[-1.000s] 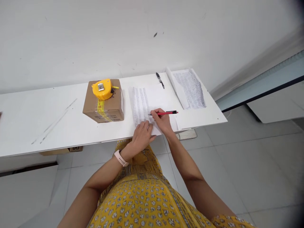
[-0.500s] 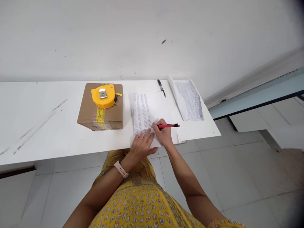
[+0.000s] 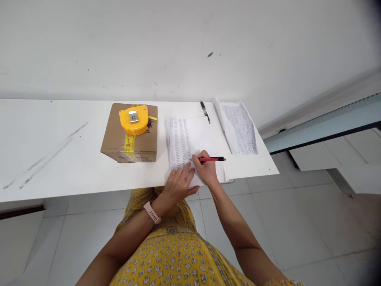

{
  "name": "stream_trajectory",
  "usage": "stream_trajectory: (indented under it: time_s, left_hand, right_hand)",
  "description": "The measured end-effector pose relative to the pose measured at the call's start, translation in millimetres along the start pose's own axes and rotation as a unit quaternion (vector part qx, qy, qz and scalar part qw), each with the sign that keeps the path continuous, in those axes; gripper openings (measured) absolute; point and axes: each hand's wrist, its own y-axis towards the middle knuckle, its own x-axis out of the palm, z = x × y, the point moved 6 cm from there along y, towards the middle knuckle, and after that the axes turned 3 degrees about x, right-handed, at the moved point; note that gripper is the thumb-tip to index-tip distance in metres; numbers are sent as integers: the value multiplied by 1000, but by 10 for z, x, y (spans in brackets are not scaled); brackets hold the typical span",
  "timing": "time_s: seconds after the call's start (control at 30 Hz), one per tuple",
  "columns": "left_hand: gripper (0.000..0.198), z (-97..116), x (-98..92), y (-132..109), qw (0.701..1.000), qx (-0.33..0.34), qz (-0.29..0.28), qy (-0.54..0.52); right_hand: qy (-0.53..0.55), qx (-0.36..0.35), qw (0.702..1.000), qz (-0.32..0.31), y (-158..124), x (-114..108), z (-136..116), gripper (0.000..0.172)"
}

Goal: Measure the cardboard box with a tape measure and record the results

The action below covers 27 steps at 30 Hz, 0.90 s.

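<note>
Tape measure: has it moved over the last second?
No. The tape measure sits on the same far part of the cardboard box, over its yellow tape strip; only the camera shifted.

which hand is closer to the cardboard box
Left. The left hand lies flat on the sheet, just right of the cardboard box; the right hand, holding the red pen, is farther right on that sheet.

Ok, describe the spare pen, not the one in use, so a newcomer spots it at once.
Find the white table along the wall. Near its back edge, just beyond the sheet under the hands, lies the black pen. Unlike the red pen in the right hand, it is dark and nobody touches it.
</note>
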Motion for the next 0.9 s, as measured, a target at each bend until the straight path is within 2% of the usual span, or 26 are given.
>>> stream_trajectory:
  time_s: [0.2,0.43,0.67,0.9]
  left_hand:
    - [58,-3,13,-4,1000,-6,-12,-3]
    - [57,3,-11,-13,1000,-2,1,9]
    - [56,-9,7,-8,1000,-10,-28,-11]
    - [56,-7,11,-15,999,-9,-30,-10]
  right_hand:
    - [6,4,1000,-1,3,9,-21,32]
    - [7,3,1000,-1,16,21,5,29]
    - [2,1,1000,-4,14,26,31,29]
    - [6,3,1000,0,21,18,18,30]
